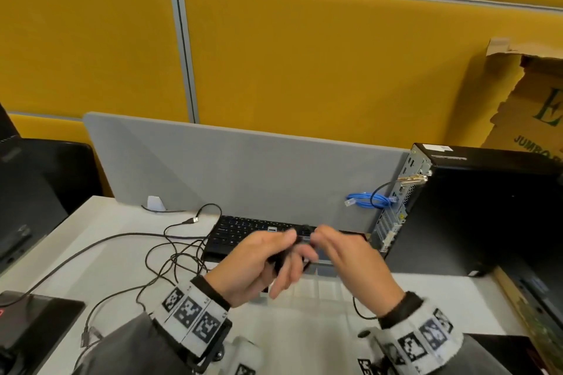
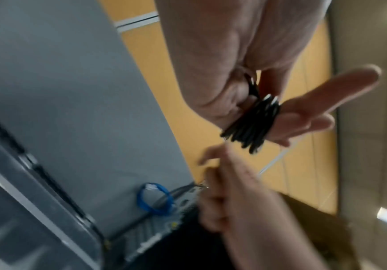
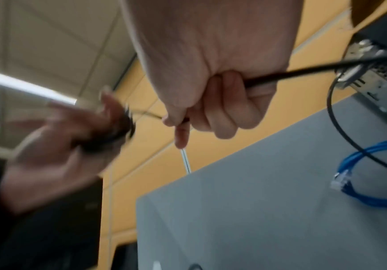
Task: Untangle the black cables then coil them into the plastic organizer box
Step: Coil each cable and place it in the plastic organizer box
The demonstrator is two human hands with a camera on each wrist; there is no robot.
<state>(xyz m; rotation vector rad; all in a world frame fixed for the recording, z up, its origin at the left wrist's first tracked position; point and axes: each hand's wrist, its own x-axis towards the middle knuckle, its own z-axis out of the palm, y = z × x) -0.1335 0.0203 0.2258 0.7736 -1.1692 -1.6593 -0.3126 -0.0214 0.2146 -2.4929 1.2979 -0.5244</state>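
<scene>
Both hands are raised over the desk in front of the keyboard. My left hand (image 1: 268, 259) holds a small coil of black cable (image 2: 254, 124) wound round its fingers, with the index finger sticking out straight. Just to its right, my right hand (image 1: 344, 253) is closed in a fist round the free strand of the same black cable (image 3: 303, 73), which trails off to the right. A clear plastic organizer box (image 1: 323, 286) lies on the desk under the hands, mostly hidden by them. More loose black cables (image 1: 170, 256) sprawl tangled on the desk to the left.
A black keyboard (image 1: 243, 231) lies behind the hands against a grey divider (image 1: 243, 170). A black PC tower (image 1: 475, 210) stands at the right, a blue network cable (image 1: 371, 201) hanging from its back. A black device (image 1: 36, 320) sits at the near left.
</scene>
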